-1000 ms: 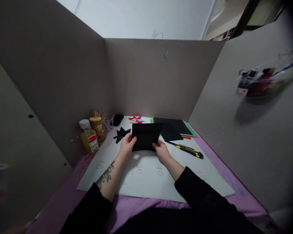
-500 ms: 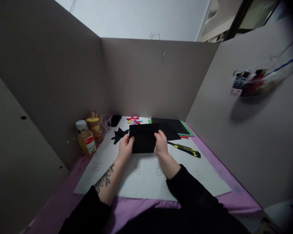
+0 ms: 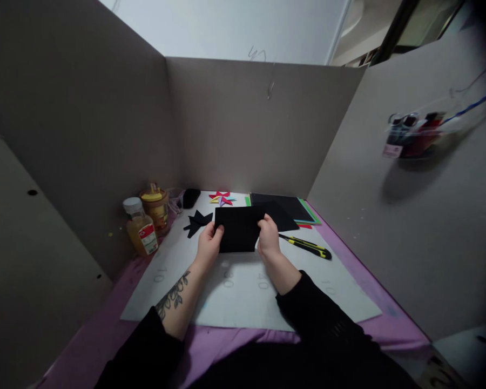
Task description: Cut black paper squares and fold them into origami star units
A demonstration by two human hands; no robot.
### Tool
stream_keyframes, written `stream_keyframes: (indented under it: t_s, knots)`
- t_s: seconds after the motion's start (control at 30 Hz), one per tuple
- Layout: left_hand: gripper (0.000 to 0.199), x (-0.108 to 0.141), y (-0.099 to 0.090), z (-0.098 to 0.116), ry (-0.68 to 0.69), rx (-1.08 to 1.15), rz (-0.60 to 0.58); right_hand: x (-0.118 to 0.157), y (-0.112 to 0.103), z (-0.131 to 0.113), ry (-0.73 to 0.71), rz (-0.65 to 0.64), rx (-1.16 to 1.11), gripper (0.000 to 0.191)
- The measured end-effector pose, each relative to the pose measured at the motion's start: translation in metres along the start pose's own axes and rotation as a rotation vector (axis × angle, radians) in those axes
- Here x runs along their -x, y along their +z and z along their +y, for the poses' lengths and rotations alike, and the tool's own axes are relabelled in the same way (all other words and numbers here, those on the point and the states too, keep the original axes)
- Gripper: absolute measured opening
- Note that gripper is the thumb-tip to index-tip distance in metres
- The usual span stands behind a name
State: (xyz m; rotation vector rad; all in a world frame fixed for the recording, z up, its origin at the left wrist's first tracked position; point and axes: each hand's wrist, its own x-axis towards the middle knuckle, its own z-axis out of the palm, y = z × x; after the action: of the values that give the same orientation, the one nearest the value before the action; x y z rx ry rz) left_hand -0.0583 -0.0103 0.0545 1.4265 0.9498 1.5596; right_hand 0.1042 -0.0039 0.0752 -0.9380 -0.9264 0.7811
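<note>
A rectangular piece of black paper [image 3: 238,231] is held up over the white board [image 3: 243,308]. My left hand [image 3: 209,241] pinches its left edge, thumb in front. On the right edge, my right hand [image 3: 269,237] grips it with the fingers closed. Another black sheet [image 3: 285,219] lies partly behind the held one. A black and yellow utility knife [image 3: 308,246] rests to the right of my right hand. Left of my left hand lies a black folded paper star shape [image 3: 198,222].
Colored paper stars [image 3: 222,199] and stacked sheets [image 3: 283,207] lie at the back. A bottle [image 3: 141,227], a brown cup [image 3: 156,205] and a black object [image 3: 191,198] stand left. Gray panels [image 3: 247,129] surround the board; a clear holder [image 3: 421,135] hangs right.
The view has shifted very slightly. Both hands keep their hold on the black paper, which has barely moved.
</note>
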Motion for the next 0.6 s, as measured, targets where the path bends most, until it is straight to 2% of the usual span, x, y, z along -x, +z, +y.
stream_keyframes:
  t_s: [0.2,0.37,0.5,0.6]
  knots:
    - [0.023,-0.002,-0.006,-0.001,0.02,-0.014,0.063,0.001,0.0,0.008,-0.095,-0.128,0.048,0.021]
    - [0.023,-0.006,-0.011,-0.009,-0.014,0.022,0.055,0.001,-0.012,0.04,0.048,-0.241,-0.024,0.04]
    - [0.023,-0.009,-0.012,-0.015,-0.012,-0.02,0.026,-0.001,-0.024,0.062,0.151,-0.36,0.01,0.028]
    - [0.025,-0.011,-0.015,-0.017,-0.032,-0.037,0.002,-0.003,-0.026,0.068,0.148,-0.352,0.012,0.025]
